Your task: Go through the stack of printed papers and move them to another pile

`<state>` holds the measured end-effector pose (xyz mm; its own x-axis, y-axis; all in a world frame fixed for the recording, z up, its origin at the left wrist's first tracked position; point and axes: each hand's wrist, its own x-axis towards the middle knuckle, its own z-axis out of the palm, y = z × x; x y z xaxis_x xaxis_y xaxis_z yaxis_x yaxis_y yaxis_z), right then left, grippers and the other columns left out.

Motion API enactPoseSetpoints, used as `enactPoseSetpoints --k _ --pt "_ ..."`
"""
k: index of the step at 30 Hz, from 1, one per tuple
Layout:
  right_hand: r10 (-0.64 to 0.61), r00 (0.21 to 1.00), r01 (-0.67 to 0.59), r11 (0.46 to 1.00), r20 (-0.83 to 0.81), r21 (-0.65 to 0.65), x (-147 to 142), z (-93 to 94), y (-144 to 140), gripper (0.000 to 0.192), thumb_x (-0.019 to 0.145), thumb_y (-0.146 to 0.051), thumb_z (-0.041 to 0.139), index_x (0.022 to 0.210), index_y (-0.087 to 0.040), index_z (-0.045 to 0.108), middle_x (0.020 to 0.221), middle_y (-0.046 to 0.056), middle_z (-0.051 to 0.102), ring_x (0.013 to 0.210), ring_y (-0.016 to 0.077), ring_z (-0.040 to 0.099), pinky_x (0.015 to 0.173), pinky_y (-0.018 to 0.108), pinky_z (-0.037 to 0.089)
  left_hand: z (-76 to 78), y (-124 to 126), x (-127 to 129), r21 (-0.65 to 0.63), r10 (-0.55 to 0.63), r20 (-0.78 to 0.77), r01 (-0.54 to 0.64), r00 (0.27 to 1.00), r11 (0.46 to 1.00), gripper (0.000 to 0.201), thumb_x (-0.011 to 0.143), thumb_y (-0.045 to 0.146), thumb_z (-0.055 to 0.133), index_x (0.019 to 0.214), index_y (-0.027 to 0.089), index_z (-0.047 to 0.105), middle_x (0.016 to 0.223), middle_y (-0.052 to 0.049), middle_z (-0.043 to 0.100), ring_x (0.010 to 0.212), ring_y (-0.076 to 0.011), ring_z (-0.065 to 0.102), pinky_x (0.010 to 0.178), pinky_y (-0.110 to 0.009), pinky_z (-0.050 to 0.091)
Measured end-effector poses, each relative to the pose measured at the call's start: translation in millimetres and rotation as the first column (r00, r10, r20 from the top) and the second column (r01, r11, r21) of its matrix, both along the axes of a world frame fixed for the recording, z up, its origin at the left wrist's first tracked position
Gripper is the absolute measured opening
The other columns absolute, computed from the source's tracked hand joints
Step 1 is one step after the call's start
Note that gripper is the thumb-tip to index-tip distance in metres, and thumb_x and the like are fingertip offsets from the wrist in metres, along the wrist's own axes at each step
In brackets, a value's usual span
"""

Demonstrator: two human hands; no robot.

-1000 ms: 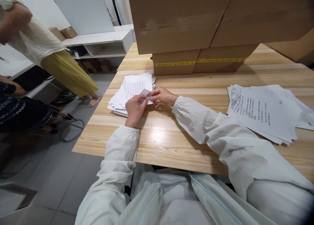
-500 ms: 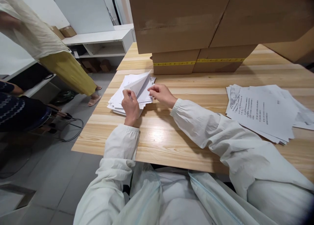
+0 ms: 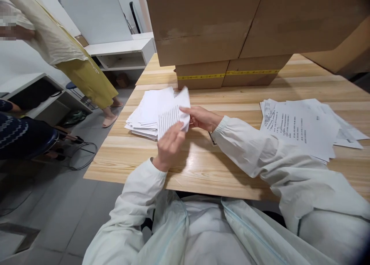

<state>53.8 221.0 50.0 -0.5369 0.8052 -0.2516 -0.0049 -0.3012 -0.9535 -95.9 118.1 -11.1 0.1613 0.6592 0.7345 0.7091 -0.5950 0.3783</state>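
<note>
Table: a light wooden table [image 3: 202, 168] fills the middle of the view, its near edge in front of the person's lap
Boxes: stacked cardboard boxes [image 3: 219, 29] stand at the far side of the table; the lower ones carry a band of yellow tape
Right pile: a loose spread of printed sheets [image 3: 300, 128] lies flat on the table to the right, well apart from both hands
Left pile: a stack of white papers [image 3: 147, 112] lies on the table toward its left edge, just beside the hands
Bystanders: one person in a yellow skirt [image 3: 89, 78] stands on the floor at the left; a dark patterned sleeve [image 3: 14, 132] of another shows at the left border
Folded sheet: a folded sheet [image 3: 173, 114] with lines of print on its near face is held up off the table, above the right end of the left pile
Left hand: the left hand [image 3: 170, 145] is raised, fingers pinching the sheet's lower edge
Right hand: the right hand [image 3: 202, 118] pinches the sheet's right side between thumb and fingers, wrist low over the table
</note>
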Motion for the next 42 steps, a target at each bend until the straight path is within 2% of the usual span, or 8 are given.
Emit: enactPoseSetpoints --k 4,9,13,18,24,27,33,42 --pt "-0.181 0.984 0.181 0.983 -0.002 -0.032 34 -13.4 -44 0.009 0.082 -0.021 0.078 0.083 -0.014 0.072 0.084 0.006 0.077 0.077 0.0176 0.070 0.075 0.029 0.057 0.8 -52 17 -0.005 -0.267 -0.033 0.267 0.963 0.964 0.021 0.096 0.019 0.056 0.111 0.027 0.067 0.133 -0.009 0.071 0.133 -0.0244 0.061 0.113 -0.047 0.051" --pt "-0.210 0.975 0.210 0.978 -0.076 -0.003 94 -34.6 -97 0.044 0.065 -0.056 0.088 0.087 -0.021 0.075 0.092 0.008 0.079 0.082 0.0224 0.073 0.082 0.036 0.059 19.1 -63 6 -0.095 0.003 0.506 0.052 0.862 0.994 0.048 0.093 0.037 0.066 0.139 0.032 0.051 0.153 -0.012 0.053 0.141 -0.0282 0.053 0.115 -0.050 0.047" --pt "-0.187 0.982 0.186 0.981 -0.003 -0.057 116 -52.0 -127 0.052 0.064 -0.067 0.083 0.089 -0.021 0.075 0.093 0.011 0.079 0.080 0.0244 0.074 0.078 0.040 0.060 16.6 -39 20 -0.364 0.081 0.721 0.277 0.688 0.889 0.064 0.086 0.051 0.073 0.138 0.029 0.044 0.129 -0.014 0.068 0.115 -0.0244 0.071 0.095 -0.038 0.059" --pt "-0.227 0.974 0.226 0.973 -0.024 -0.054 124 -71.5 -137 0.053 0.066 -0.067 0.081 0.096 -0.024 0.075 0.098 0.011 0.079 0.083 0.0254 0.075 0.078 0.041 0.060 -4.1 -34 54 -0.376 0.200 0.821 0.244 0.535 0.894 0.044 0.085 0.045 0.074 0.118 0.029 0.048 0.105 -0.005 0.075 0.093 -0.0186 0.075 0.080 -0.032 0.060" --pt "-0.156 0.986 0.152 0.987 -0.067 -0.050 133 -77.8 -136 0.053 0.067 -0.063 0.083 0.102 -0.024 0.073 0.103 0.010 0.078 0.086 0.0251 0.075 0.081 0.041 0.060 -4.7 -54 60 -0.501 0.247 0.670 0.181 0.701 0.846 0.018 0.081 0.040 0.078 0.080 0.024 0.072 0.079 -0.002 0.074 0.077 -0.0182 0.071 0.071 -0.030 0.059" --pt "-0.150 0.986 0.148 0.989 -0.079 -0.024 134 -75.8 -137 0.053 0.071 -0.059 0.083 0.109 -0.025 0.070 0.110 0.011 0.077 0.092 0.0259 0.075 0.080 0.040 0.060 -6.1 -60 63 -0.501 0.265 0.710 0.204 0.652 0.841 0.030 0.083 0.041 0.076 0.110 0.028 0.075 0.103 -0.005 0.079 0.092 -0.0217 0.075 0.079 -0.033 0.062" --pt "-0.327 0.943 0.332 0.919 -0.059 0.210 133 -81.6 -141 0.100 0.078 -0.049 0.081 0.160 -0.033 0.025 0.119 0.011 0.073 0.099 0.0246 0.074 0.089 0.040 0.059 -14.0 -61 64 -0.401 0.187 0.740 0.201 0.646 0.894 0.093 0.088 0.042 0.073 0.162 0.036 0.018 0.135 -0.008 0.069 0.113 -0.0216 0.072 0.093 -0.032 0.062" --pt "-0.405 0.911 0.402 0.824 -0.081 0.399 136 -88.4 -138 0.080 0.073 -0.038 0.087 0.145 -0.027 0.053 0.144 0.014 0.060 0.125 0.0274 0.064 0.102 0.041 0.056 -3.6 -73 61 -0.504 0.277 0.796 0.336 0.539 0.796 0.099 0.085 0.033 0.077 0.163 0.033 0.018 0.054 0.012 0.055 0.041 -0.0064 0.049 0.046 -0.016 0.047"
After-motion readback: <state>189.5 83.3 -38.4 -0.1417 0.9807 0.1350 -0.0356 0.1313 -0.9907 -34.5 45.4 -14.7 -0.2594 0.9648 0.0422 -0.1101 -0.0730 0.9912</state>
